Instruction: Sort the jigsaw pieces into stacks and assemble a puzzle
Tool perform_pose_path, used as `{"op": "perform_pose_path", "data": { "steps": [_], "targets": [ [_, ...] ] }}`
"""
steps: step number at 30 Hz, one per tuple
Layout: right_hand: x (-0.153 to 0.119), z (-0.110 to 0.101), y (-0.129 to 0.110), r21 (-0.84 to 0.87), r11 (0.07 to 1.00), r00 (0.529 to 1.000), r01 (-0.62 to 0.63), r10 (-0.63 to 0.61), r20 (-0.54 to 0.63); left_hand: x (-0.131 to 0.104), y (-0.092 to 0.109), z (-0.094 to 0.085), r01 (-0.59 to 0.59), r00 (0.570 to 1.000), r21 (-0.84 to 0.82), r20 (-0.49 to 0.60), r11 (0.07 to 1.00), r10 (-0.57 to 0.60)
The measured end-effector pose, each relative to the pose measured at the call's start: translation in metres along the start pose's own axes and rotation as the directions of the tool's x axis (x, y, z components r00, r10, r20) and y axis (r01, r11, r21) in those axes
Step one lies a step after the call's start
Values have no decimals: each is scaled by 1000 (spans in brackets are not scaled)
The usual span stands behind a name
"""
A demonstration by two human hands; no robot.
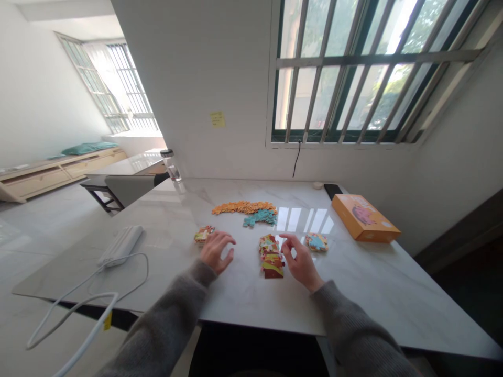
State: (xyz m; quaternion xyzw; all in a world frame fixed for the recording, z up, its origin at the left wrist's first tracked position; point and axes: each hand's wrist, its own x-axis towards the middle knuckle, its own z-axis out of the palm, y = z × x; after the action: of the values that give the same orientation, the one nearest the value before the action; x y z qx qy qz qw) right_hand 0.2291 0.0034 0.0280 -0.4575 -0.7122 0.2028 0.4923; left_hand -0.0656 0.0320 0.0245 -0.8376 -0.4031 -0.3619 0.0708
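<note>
A column of overlapping jigsaw puzzle pieces (272, 257) in red, brown and yellow-green lies on the table in front of me. Just right of it is my right hand (301, 261), fingers bent and apart, the index fingertip close to the column's edge. My left hand (217, 251) hovers over the table to the left, thumb and fingers spread with nothing between them. Beside its fingers sits a small stack of picture pieces (201, 235), partly hidden by the hand. Another small stack with a blue piece on top (317, 242) lies right of my right hand.
Farther back lie a row of orange puzzle pieces (243, 207) and a heap of teal pieces (261, 217). An orange box (364, 217) and a black phone (332, 191) are at the right. A white power strip (121, 246) with its cable lies left; a bottle (172, 166) stands behind.
</note>
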Motion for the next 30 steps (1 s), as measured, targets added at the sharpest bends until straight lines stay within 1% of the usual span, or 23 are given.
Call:
{"op": "perform_pose_path", "data": {
  "steps": [2,4,5,7,9,11,14,17,20,22,24,26,28,30],
  "targets": [
    [0,0,1,-1,1000,1000,2,-2,-1,8,35,18,-108,990,-44,88,993,111],
    [1,-1,2,-7,1000,1000,8,-9,-7,14,61,36,-161,974,-73,150,984,170],
    [1,-1,3,-12,1000,1000,13,-13,-11,16,69,43,-176,967,-74,172,982,187],
    [1,-2,4,-21,1000,1000,22,-23,-17,20,77,54,-190,957,-59,214,980,199],
    [1,-2,4,-25,999,999,26,-26,-18,20,78,60,-185,949,-57,248,981,193],
    [1,-2,5,-23,999,1000,25,-25,-18,19,76,63,-161,950,-83,257,984,177],
    [1,-1,4,-13,999,999,30,-30,-20,13,73,70,-119,964,-129,222,984,146],
    [1,-1,4,-9,999,999,38,-38,-26,8,71,77,-105,974,-181,179,978,138],
    [1,-2,2,-14,999,999,33,-33,-2,7,71,78,-71,979,-301,161,951,124],
    [0,-3,-1,-19,999,997,49,-48,55,8,71,75,-9,987,-396,142,918,71],
    [0,-2,-3,-26,996,986,90,-85,141,10,72,70,79,992,-474,122,877,-23],
    [0,-1,-3,-51,990,970,134,-120,211,11,74,65,161,986,-515,112,842,-119],
    [0,1,1,-91,983,962,159,-134,236,12,74,63,204,979,-523,119,828,-166],
    [0,2,6,-141,975,963,172,-136,234,12,74,64,213,977,-516,125,830,-173]
  ]
}}
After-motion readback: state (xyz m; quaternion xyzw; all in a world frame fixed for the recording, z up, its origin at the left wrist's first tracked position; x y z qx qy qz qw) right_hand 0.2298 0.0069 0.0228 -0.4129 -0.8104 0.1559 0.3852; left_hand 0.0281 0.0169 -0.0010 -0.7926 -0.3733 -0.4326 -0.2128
